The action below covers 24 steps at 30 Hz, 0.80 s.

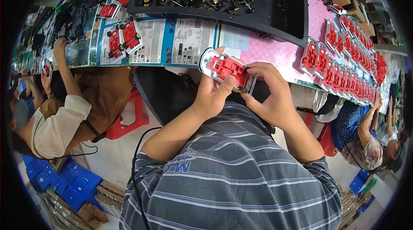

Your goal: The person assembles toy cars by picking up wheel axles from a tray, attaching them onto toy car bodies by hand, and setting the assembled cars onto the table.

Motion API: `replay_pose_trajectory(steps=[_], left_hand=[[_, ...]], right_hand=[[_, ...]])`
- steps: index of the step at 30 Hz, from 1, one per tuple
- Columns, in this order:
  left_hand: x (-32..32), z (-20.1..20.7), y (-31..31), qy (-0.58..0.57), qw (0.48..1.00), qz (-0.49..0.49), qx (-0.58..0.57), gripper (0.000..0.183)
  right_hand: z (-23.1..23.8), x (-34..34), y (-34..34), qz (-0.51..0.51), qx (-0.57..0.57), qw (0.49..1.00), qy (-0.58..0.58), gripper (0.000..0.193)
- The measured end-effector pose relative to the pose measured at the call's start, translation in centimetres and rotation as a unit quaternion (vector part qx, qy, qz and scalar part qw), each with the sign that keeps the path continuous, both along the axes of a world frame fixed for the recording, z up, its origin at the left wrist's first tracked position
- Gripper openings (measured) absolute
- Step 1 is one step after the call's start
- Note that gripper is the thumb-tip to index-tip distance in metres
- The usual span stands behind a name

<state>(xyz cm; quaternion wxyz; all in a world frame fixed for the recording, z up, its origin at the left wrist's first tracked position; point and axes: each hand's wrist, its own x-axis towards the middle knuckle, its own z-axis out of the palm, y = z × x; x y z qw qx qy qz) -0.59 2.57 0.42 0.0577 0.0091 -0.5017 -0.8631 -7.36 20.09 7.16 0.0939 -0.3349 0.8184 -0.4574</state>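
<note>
In front of my body, my left hand (213, 97) grips a toy car body (225, 67) with a red inside and a silver-white shell. Its thumb lies over the red part, and the fingers go underneath. My right hand (274, 94) is closed round the car's right end, thumb and fingertips on a wheel axle. One black wheel (242, 90) with a yellowish hub shows by the right thumb; the other is partly covered by the fingers. Most of the axle itself is hidden.
A black tray (286, 15) full of wheels and axles stands ahead. Red-and-white car bodies (122, 38) with wheels lie left on printed card sheets (189, 41). Rows of similar car bodies (331, 75) fill the right side. Co-workers (60, 118) sit on both sides, near red stools (133, 114).
</note>
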Motion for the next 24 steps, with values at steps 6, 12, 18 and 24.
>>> replay_pose_trajectory(steps=[6, 12, 18, 24], left_hand=[[0.8, -1.2, -0.9, -0.048, 0.999, 0.006, 0.014, 0.071], [0.2, -1.0, -0.7, -0.056, 0.998, 0.005, 0.019, 0.070], [0.7, -1.0, -1.2, -0.073, 0.997, 0.013, 0.013, 0.069], [0.4, -1.7, -1.7, -0.072, 0.996, 0.017, 0.042, 0.071]], right_hand=[[3.3, -6.3, -0.1, -0.059, -0.017, 0.993, 0.097, 0.034], [0.1, -18.7, -3.0, 0.034, 0.156, 0.974, 0.161, 0.033], [-3.1, -21.1, -5.0, 0.066, 0.295, 0.931, 0.205, 0.019], [-3.0, -20.4, -4.9, 0.094, 0.179, 0.947, 0.250, 0.020]])
